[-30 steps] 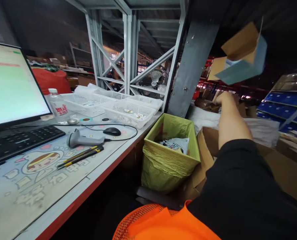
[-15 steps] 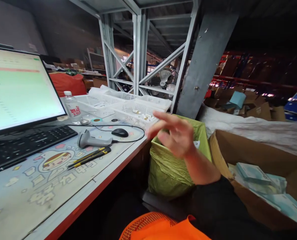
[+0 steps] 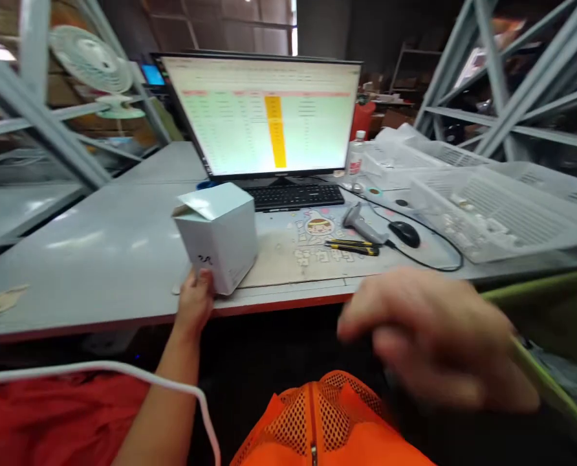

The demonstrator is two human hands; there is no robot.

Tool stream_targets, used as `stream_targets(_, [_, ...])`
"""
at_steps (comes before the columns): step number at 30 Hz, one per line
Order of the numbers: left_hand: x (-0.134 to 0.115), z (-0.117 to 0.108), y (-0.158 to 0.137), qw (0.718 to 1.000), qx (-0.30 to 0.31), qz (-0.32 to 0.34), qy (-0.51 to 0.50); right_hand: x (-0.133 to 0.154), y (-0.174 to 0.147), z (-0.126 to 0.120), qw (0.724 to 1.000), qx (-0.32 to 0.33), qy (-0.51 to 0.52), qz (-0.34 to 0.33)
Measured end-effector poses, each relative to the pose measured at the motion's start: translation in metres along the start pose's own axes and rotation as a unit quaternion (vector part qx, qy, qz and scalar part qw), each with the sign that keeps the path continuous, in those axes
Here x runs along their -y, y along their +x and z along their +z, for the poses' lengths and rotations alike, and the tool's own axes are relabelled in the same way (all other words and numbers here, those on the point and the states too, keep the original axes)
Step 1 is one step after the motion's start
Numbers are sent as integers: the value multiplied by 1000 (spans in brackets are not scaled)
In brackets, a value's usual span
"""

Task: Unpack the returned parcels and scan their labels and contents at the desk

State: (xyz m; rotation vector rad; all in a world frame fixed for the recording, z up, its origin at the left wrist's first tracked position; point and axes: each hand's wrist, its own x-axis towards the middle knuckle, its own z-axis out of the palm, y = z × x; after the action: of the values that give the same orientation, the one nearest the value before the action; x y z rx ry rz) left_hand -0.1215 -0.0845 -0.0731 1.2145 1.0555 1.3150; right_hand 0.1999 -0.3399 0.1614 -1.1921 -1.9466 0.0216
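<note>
Over there, at the near edge of the pale table (image 3: pixel 99 259), is a light blue carton (image 3: pixel 235 249), smooth card folded into a squarish block, dark marks on one near face. Its long axis runs roughly upright, one vertical corner pointing toward the person, the top flap slightly lifted (light glares off it). The left hand (image 3: pixel 196 299) has its grip clamped on the lower left; the right hand (image 3: pixel 429 333) is too blurred to tell whether its fingers meet.

Pale blue carton (image 3: pixel 225 243), tilted, top partly open, at front edge of desk (image 3: pixel 99 259)
</note>
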Motion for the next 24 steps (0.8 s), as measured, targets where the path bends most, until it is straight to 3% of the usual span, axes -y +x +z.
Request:
stream_targets(2, [2,9,2,998,-4,-32,-56,-69,14,21,996,-50,-39,57])
stream_targets(3, [0,14,3,996,-1,-45,-80,-108,18,31,983,-46,-103,144])
stream_targets(5, [-7,21,3,991,10,-65,-117,-183,21,50,919,7,-242,311])
stream_targets(7, [-14,28,0,984,19,-83,-157,-239,18,65,859,102,-300,401])
stream_targets(10, [-21,42,-5,972,35,-101,-208,-278,11,81,795,189,-315,483])
stream_targets(13, [-23,62,-7,962,54,-113,-242,-283,11,93,769,193,-329,514])
stream_targets(16, [-22,79,-6,956,62,-106,-267,-279,19,94,769,172,-336,516])
stream_targets(18, [-21,87,-4,954,60,-96,-276,-271,22,84,789,171,-321,496])
stream_targets(22, [-20,95,0,953,50,-90,-285,-233,17,50,904,162,-151,366])
stream_targets(24, [-19,98,1,952,47,-93,-288,-206,14,38,937,171,-57,298])
